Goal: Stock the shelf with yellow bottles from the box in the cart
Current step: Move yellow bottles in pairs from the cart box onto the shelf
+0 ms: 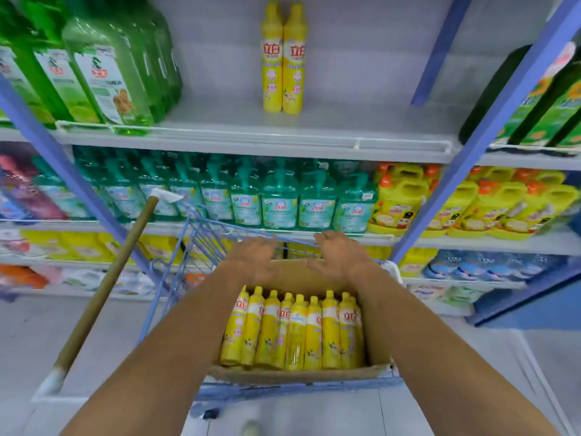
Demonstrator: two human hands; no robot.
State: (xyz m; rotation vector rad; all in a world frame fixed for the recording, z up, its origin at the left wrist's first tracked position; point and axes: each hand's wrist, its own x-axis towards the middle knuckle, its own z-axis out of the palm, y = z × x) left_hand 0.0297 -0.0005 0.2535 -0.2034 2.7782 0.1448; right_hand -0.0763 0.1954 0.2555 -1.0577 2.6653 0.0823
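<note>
While the box [298, 374] is sitting in the cart [201, 228], the left hand [256, 258] and right hand [338, 256] are hovering apart above its far edge, fingers loose, gripping nothing. Yellow bottles [295, 332] are filling it wall to wall. A shelved pair [283, 58] is standing on the shelf [361, 121], bare board lying open either side.

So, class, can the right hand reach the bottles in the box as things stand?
Probably yes: the right hand hovers open over the far end of the open box, and nothing covers the bottles.
</note>
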